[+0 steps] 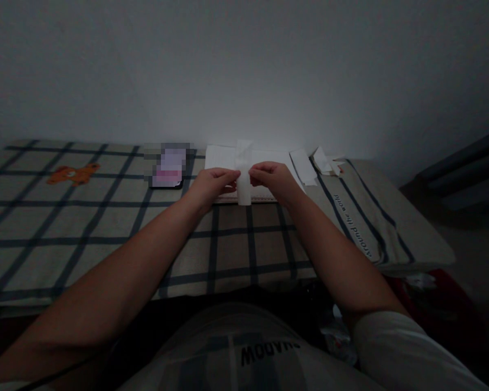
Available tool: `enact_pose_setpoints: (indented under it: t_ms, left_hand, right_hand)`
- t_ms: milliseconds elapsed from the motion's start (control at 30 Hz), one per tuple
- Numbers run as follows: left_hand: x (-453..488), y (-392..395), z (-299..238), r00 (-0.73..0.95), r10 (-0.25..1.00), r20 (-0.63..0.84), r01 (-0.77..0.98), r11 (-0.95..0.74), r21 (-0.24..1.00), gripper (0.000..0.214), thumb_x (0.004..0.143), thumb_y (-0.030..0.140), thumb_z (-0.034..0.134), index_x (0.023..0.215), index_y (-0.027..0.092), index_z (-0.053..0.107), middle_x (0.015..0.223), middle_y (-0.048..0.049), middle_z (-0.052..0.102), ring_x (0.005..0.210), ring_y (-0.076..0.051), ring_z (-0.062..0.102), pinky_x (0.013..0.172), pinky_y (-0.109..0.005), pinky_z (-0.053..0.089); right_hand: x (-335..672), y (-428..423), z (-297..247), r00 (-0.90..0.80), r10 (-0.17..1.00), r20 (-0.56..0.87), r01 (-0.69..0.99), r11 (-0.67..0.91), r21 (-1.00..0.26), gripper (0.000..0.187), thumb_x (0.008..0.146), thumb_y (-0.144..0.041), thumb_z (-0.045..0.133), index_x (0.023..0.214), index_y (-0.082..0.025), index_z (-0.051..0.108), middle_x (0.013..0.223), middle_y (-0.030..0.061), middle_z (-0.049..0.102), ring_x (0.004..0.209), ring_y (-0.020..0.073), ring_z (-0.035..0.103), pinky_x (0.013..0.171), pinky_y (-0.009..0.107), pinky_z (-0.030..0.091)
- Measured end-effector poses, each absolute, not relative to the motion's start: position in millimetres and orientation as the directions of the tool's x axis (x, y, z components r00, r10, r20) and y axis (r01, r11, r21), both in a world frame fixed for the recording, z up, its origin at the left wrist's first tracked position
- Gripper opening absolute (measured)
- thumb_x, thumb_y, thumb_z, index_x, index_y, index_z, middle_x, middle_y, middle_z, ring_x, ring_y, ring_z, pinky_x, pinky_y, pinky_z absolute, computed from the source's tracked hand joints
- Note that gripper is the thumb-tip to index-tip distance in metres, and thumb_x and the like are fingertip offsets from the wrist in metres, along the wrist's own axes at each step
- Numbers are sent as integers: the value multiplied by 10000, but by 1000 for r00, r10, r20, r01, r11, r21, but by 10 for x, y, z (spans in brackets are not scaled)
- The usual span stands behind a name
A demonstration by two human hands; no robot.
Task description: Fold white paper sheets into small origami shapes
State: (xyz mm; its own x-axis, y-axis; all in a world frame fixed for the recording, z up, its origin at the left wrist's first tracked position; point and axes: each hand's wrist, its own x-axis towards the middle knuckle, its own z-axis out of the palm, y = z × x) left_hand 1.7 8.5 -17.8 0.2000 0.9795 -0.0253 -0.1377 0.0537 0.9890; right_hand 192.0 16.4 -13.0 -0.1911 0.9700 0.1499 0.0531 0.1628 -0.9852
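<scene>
A narrow strip of white paper (243, 187) stands upright between my two hands, its top end looking folded or creased. My left hand (218, 182) pinches the strip's left edge between thumb and fingertips. On the opposite edge, my right hand (271, 175) pinches it the same way. Behind and beneath the hands lie white sheets (220, 156), perhaps an open notebook, on the checked cloth. Part of these sheets is hidden by the hands and the strip.
On the checked tablecloth (179, 222), a phone (169, 167) lies to the left, and an orange bear-shaped piece (73, 174) farther left. Right of the sheets are a white paper piece (303, 166) and crumpled scraps (326, 162). A red container (444, 304) stands below the right edge.
</scene>
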Motion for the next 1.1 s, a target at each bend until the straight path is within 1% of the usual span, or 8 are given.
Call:
enact_pose_setpoints:
  t_ms: [133, 333, 567, 800, 867, 967, 1100]
  left_hand:
    - [14, 82, -176, 205, 979, -24, -134, 52, 990, 342, 594, 449, 897, 698, 165, 738, 764, -48, 715, 750, -147, 627, 790, -302, 536]
    - [23, 90, -176, 193, 981, -22, -131, 48, 990, 375, 554, 474, 911, 694, 170, 742, 773, -54, 722, 751, -155, 628, 800, -316, 535]
    - [25, 95, -193, 144, 990, 14, -105, 1, 994, 333, 577, 436, 899, 687, 162, 747, 733, -38, 707, 701, -140, 620, 772, -314, 536]
    - [18, 94, -201, 99, 993, 59, -46, -55, 997, 298, 614, 426, 875, 704, 170, 752, 700, -26, 701, 660, -140, 613, 702, -300, 524]
    - [21, 90, -187, 66, 996, 62, -22, -61, 998, 283, 620, 413, 864, 704, 169, 746, 699, -25, 698, 659, -142, 611, 691, -297, 516]
    - [21, 93, -177, 16, 998, 68, -32, -67, 997, 271, 621, 392, 852, 711, 162, 739, 706, -25, 699, 670, -145, 617, 700, -299, 514]
    - [14, 103, -187, 22, 995, 101, -64, -99, 993, 270, 635, 392, 843, 727, 160, 742, 722, -20, 707, 687, -147, 630, 719, -300, 522]
  right_hand:
    - [1924, 161, -112, -161, 976, 147, 16, 151, -988, 183, 712, -343, 769, 733, -174, 702, 673, -8, 662, 655, 114, 599, 715, 298, 534]
    - [1914, 170, -130, -154, 982, 112, -1, 113, -994, 170, 718, -330, 769, 752, -179, 699, 690, -5, 669, 656, 112, 605, 737, 313, 548]
    - [1910, 163, -133, -139, 984, 110, 16, 113, -993, 167, 732, -332, 769, 772, -183, 705, 697, -6, 671, 656, 113, 613, 735, 319, 563]
    - [1900, 174, -137, -128, 986, 103, -26, 100, -995, 162, 715, -319, 796, 773, -186, 722, 691, -2, 693, 647, 119, 636, 725, 325, 578]
    - [1903, 181, -148, -140, 986, 87, -46, 82, -996, 174, 706, -325, 807, 764, -181, 728, 694, 8, 702, 646, 123, 644, 724, 328, 581]
    - [1914, 194, -175, -201, 978, 57, -48, 48, -998, 202, 702, -338, 821, 769, -167, 739, 731, 38, 725, 671, 136, 662, 734, 335, 583]
    - [1927, 210, -209, -253, 967, 34, -6, 33, -999, 230, 705, -355, 820, 799, -156, 751, 745, 44, 735, 692, 138, 668, 744, 322, 577]
